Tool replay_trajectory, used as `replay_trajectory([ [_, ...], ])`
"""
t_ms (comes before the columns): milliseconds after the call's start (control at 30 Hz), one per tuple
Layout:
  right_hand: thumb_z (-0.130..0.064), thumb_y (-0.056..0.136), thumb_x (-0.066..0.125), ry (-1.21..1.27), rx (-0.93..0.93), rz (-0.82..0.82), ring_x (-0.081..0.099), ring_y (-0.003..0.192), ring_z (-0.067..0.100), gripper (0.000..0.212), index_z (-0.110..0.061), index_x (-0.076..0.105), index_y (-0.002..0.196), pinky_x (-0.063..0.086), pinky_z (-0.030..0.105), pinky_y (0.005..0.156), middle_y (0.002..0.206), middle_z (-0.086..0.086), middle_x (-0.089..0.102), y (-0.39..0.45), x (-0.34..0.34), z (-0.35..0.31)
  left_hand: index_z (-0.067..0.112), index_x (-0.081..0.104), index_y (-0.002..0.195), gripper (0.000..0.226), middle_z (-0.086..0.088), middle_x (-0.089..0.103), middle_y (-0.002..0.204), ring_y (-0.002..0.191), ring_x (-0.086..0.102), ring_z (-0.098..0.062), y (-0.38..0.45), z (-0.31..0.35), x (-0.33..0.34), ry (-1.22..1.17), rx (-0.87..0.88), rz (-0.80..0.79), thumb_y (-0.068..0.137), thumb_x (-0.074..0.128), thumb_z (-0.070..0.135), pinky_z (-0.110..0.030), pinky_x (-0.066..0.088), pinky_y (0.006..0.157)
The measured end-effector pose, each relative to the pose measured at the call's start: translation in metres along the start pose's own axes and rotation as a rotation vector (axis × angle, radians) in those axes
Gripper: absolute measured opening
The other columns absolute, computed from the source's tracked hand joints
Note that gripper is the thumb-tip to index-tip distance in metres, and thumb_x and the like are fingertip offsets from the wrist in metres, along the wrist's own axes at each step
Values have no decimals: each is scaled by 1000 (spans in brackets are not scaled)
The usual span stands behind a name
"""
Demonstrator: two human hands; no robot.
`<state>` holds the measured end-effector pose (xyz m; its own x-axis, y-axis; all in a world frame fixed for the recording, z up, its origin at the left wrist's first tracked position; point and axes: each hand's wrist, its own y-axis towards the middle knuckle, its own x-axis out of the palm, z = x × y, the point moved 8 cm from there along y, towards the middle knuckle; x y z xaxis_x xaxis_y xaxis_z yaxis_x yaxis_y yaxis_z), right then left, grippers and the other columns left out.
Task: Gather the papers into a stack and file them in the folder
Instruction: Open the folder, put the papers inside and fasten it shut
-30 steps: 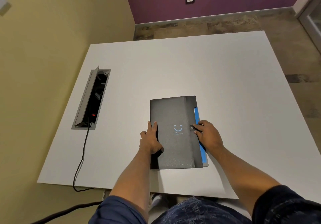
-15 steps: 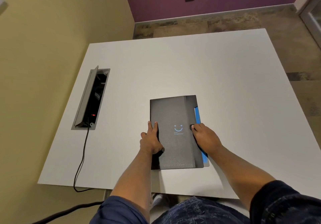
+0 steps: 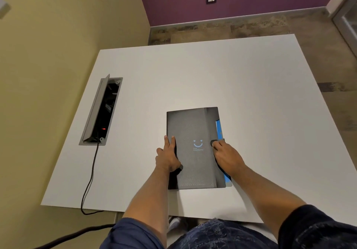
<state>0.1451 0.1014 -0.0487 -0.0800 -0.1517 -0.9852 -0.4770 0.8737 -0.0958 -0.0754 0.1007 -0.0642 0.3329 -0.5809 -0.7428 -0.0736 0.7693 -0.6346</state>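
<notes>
Our right hand (image 3: 226, 157) had slid onto the folder (image 3: 191, 148) snap, fingertips pressing it; left hand (image 3: 167, 157) flat, open, pinned the lower-center cover. Filing looked nearly done.

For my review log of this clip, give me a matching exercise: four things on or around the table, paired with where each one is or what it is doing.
Things:
1. left hand
2. right hand
3. cable box
4. blue sheet

Places or states:
A. set into the table's left side, lid open
B. fingertips at the folder's round clasp
C. flat on the folder's left edge
D. showing along the folder's right edge

Pairs: 1-C, 2-B, 3-A, 4-D
</notes>
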Motion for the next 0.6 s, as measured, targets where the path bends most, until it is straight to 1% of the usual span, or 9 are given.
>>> replay_trajectory([
  [33, -6, 96, 68, 26, 34, -12, 67, 92, 32, 10, 0, 75, 100, 52, 36, 73, 102, 16, 69, 2, 1, 6, 36, -9, 162, 132, 8, -21, 170, 138, 29, -41, 0, 0, 0, -12, -1, 1, 70, 85, 21, -45, 46, 93],
  [67, -12, 105, 54, 100, 93, -3, 63, 95, 31, 19, -4, 70, 103, 45, 33, 73, 101, 13, 65, 2, 3, 15, 36, -9, 162, 132, 8, -20, 170, 139, 28, -41, 0, 0, 0, -24, -1, 0, 70, 85, 21, -45, 46, 93],
  [100, -16, 108, 47, 140, 136, -8, 62, 97, 31, 23, -6, 69, 106, 41, 33, 72, 100, 11, 63, 1, 4, 20, 36, -9, 162, 131, 8, -19, 170, 140, 27, -41, 0, 0, 0, -36, 0, 0, 71, 85, 20, -46, 47, 96],
  [200, -23, 103, 56, 309, 400, 67, 62, 102, 30, 25, -12, 68, 122, 50, 36, 75, 110, 10, 65, -11, 5, 42, 37, -5, 162, 130, 3, -7, 171, 144, 24, -41, -1, -3, 0, -73, -10, -8, 71, 86, 21, -49, 45, 105],
  [267, -35, 101, 60, 414, 618, 120, 62, 101, 29, 29, -12, 66, 118, 52, 36, 74, 109, 9, 64, -26, 8, 51, 36, -2, 163, 131, -4, 8, 166, 140, 29, -40, -1, -5, -3, -52, -12, 4, 68, 88, 25, -49, 46, 106],
  [367, -38, 98, 65, 503, 712, 122, 63, 99, 27, 31, -11, 67, 112, 53, 36, 76, 107, 8, 66, -31, 19, 48, 34, -2, 163, 135, -12, 26, 148, 130, 41, -39, -1, -7, -4, -35, -43, 19, 65, 90, 29, -48, 50, 99],
  [467, -29, 91, 75, 780, 823, 189, 63, 93, 26, 30, -11, 66, 114, 49, 34, 77, 107, 9, 67, -26, 22, 49, 30, -3, 163, 134, -14, 32, 143, 132, 42, -41, 0, -13, -4, -154, -126, 14, 66, 89, 28, -47, 48, 101],
  [533, -25, 87, 80, 912, 921, 171, 64, 94, 27, 36, -9, 66, 116, 48, 33, 78, 106, 9, 68, -24, 27, 54, 22, 12, 160, 119, -17, 39, 141, 131, 46, -41, 0, -19, -7, -295, -183, 47, 68, 87, 23, -45, 48, 103],
  [600, -22, 86, 81, 1008, 944, 138, 63, 86, 26, 25, -11, 69, 105, 46, 31, 70, 90, 3, 65, -19, 31, 56, 11, 33, 148, 93, -18, 50, 134, 120, 57, -37, 0, -27, -11, -461, -227, 108, 71, 84, 17, -41, 52, 99],
])
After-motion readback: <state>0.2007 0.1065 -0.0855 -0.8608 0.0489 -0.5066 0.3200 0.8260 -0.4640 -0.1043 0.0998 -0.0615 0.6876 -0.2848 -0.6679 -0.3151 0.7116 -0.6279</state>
